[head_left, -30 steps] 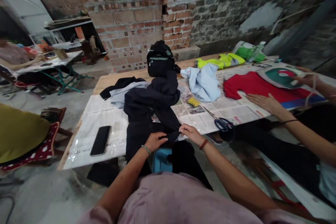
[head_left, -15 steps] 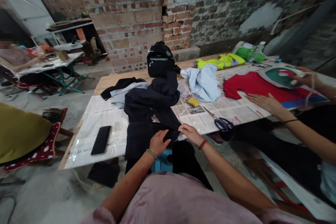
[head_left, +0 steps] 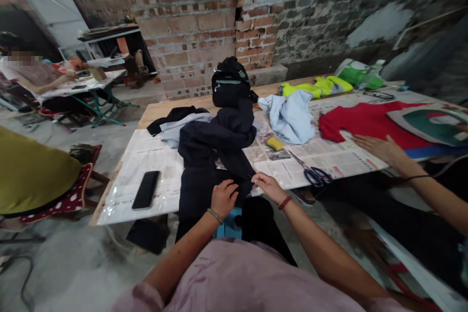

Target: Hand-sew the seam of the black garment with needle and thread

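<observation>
A dark navy garment lies bunched on the table, its near part hanging over the front edge. My left hand, with a green beaded bracelet, is closed on the garment's near edge, fingers curled over the cloth. Just right of it, my right hand, with a red bracelet, pinches a thin needle-like thing at the fabric's edge; it is too small to make out fully. Scissors with dark blue handles lie to the right. Behind them is a yellow sponge. A black phone rests at the left.
Newspaper under clear plastic covers the table. A black bag, pale blue cloth and yellow vest lie behind. At right, a co-worker's hand presses a red garment beside an iron.
The view has swung slightly left. My left fingers have curled in more, while my right hand keeps its pinch at the cloth. The co-worker's iron has slid right along the red garment.
</observation>
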Available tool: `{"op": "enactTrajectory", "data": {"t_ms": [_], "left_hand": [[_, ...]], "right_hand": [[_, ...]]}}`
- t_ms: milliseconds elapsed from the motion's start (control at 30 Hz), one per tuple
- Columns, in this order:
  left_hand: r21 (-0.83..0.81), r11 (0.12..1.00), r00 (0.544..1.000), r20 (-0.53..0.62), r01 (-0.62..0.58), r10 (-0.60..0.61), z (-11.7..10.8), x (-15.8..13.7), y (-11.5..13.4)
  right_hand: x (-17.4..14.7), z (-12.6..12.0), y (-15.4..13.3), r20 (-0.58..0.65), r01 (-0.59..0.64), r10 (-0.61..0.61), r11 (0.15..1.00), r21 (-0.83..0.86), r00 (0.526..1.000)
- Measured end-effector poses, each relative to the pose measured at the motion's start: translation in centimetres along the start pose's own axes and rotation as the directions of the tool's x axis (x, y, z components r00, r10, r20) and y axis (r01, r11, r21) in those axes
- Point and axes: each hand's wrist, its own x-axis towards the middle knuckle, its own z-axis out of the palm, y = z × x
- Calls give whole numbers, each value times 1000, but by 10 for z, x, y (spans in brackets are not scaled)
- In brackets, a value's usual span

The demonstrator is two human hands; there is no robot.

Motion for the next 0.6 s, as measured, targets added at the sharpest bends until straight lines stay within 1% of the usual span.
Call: {"op": "enactTrajectory", "data": {"t_ms": [167, 267, 367, 600], "left_hand": [[-85, 993, 996, 22, 88, -86, 4, 7, 0], [-103, 989, 994, 42, 105, -101, 3, 8, 2], [-128, 985, 993, 21, 114, -113, 0, 8, 3], [-324, 929, 982, -12, 177, -191, 0, 7, -1]], "right_hand": [[-2, -1, -5, 3, -22, 22, 1000, -22, 1000], [-2, -1, -6, -14, -32, 32, 999, -28, 999], [-1, 1, -5, -29, -23, 23, 999, -27, 999], [-1, 6, -4, -55, -14, 14, 1000, 0, 998]]}}
